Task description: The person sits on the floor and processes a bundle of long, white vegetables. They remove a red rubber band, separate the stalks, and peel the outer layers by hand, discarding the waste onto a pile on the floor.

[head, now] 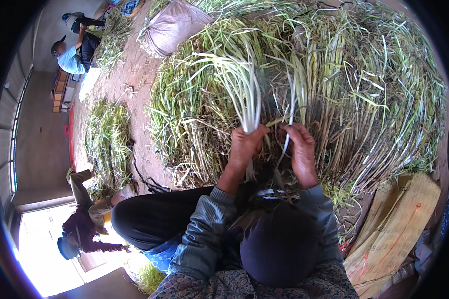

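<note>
My left hand point(246, 144) grips a bunch of pale, cleaned leafy stalks point(250, 101) near their lower ends. Their white shafts fan upward into light green leaves. Close by on the right, my right hand point(301, 144) pinches a thin whitish strand point(291, 101) between thumb and fingers. A yellowish leaf point(277, 121) stretches across the gap between both hands. Beyond them lies a broad heap of uncleaned leafy stalks point(198, 112), green at the tips and brown towards the base. Shadow hides much of the ground below my hands.
A tied woven sack point(176, 26) stands behind the heap. Flattened printed sacking point(393, 231) lies at my right. Across the dirt floor point(140, 80) is another row of stalks point(106, 145). Two people, one in light blue point(72, 59), one in dark red point(78, 228), sit at left.
</note>
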